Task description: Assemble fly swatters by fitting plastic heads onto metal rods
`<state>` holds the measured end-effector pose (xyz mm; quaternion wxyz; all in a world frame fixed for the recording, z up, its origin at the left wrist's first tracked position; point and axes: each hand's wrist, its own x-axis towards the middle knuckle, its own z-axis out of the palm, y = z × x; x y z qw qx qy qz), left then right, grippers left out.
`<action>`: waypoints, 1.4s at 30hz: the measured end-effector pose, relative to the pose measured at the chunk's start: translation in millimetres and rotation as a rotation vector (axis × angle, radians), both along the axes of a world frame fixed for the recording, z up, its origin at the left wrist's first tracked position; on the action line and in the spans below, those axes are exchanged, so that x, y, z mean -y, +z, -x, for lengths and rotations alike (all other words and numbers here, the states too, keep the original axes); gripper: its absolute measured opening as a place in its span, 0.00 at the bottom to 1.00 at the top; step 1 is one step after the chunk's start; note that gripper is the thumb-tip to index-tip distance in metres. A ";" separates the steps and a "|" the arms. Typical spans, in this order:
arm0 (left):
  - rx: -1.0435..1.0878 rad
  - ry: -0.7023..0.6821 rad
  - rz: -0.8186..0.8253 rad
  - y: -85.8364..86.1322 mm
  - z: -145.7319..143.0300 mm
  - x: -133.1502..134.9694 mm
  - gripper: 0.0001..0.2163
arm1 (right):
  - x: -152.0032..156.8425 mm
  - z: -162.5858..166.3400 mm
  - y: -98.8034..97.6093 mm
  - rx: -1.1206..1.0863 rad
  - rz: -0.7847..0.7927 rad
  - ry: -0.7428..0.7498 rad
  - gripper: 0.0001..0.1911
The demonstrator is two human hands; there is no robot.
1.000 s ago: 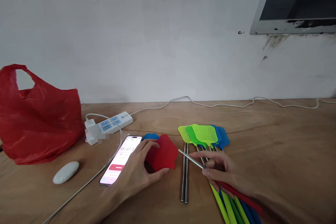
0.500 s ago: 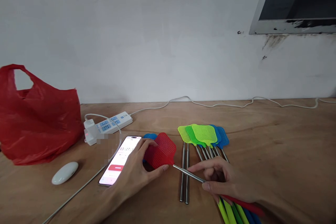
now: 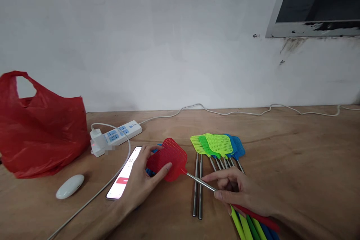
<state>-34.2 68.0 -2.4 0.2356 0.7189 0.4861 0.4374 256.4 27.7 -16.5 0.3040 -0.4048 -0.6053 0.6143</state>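
Observation:
A red fly swatter (image 3: 172, 158) slants across the middle, its mesh head to the left and its red handle to the lower right. My left hand (image 3: 146, 174) grips the head's left edge, thumb on top and fingers at the far side. My right hand (image 3: 236, 191) pinches the metal shaft where it meets the handle. Under the red head, blue mesh (image 3: 150, 172) shows in part. Two loose metal rods (image 3: 195, 195) lie beneath the shaft. Just beyond my right hand, yellow-green, green and blue fly swatters (image 3: 221, 144) overlap, their handles running toward me.
At left a lit phone (image 3: 118, 187) lies partly behind my left hand. Near it are a white oval object (image 3: 70, 186), a white power strip (image 3: 132, 127) with a plug and cable, and a red plastic bag (image 3: 47, 135). A thin cord (image 3: 233, 112) runs along the wall.
The red swatter's head has shifted slightly left and away from me, with my left hand moving left along it. My left hand now covers more of the phone. My right hand keeps its grip.

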 end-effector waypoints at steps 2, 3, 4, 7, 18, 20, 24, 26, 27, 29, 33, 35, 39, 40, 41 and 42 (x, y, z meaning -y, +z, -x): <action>0.191 -0.014 0.094 -2.3 1.7 -3.8 0.19 | -0.2 1.4 -2.2 -0.044 -0.022 -0.006 0.24; 0.261 -0.019 0.138 -4.0 2.5 -5.7 0.22 | -0.3 2.2 -2.7 -0.060 -0.029 -0.006 0.23; 0.305 -0.021 0.177 -5.7 3.3 -7.3 0.24 | -0.3 3.1 -2.8 -0.074 -0.034 -0.008 0.22; 0.344 -0.050 0.246 -9.6 4.6 -10.6 0.27 | -0.5 4.8 -1.7 -0.114 -0.039 -0.029 0.22; 0.319 -0.105 0.230 -5.5 -2.4 -5.0 0.26 | 0.9 6.1 -0.1 -0.054 -0.071 0.004 0.24; 0.281 -0.084 0.205 -7.1 -3.2 -3.6 0.25 | 1.9 7.0 -1.9 -0.046 -0.089 0.001 0.24; 0.238 -0.059 0.161 -8.7 -3.6 -2.1 0.25 | 3.1 9.0 -3.9 -0.049 -0.115 0.010 0.24; 0.224 -0.055 0.148 -8.8 -3.2 -1.7 0.24 | 3.4 9.4 -4.7 -0.049 -0.109 0.012 0.24; 0.218 -0.053 0.147 -8.8 -3.0 -1.5 0.25 | 3.5 9.2 -5.6 -0.049 -0.107 0.001 0.23; 0.206 -0.057 0.153 -9.1 -2.4 -0.9 0.25 | 4.2 8.5 -9.3 -0.055 -0.103 -0.044 0.23; 0.179 -0.096 0.176 -9.6 -2.4 1.4 0.25 | 5.9 8.0 -19.6 -0.064 -0.106 -0.154 0.25; 0.177 -0.082 0.172 -8.9 -2.7 2.2 0.27 | 5.0 9.4 -20.7 -0.057 -0.120 -0.211 0.24; 0.217 0.004 0.098 -5.4 -1.4 0.7 0.26 | -2.5 12.3 -8.7 -0.101 -0.107 -0.313 0.22; 0.221 0.015 0.076 -4.6 -0.6 0.0 0.24 | -4.9 12.3 -4.1 -0.129 -0.093 -0.331 0.22; 0.220 0.020 0.060 -4.2 0.3 -0.7 0.22 | -7.1 11.8 0.4 -0.169 -0.074 -0.369 0.21; 0.214 0.016 0.055 -4.1 1.1 -1.1 0.20 | -8.9 11.1 4.4 -0.217 -0.047 -0.416 0.20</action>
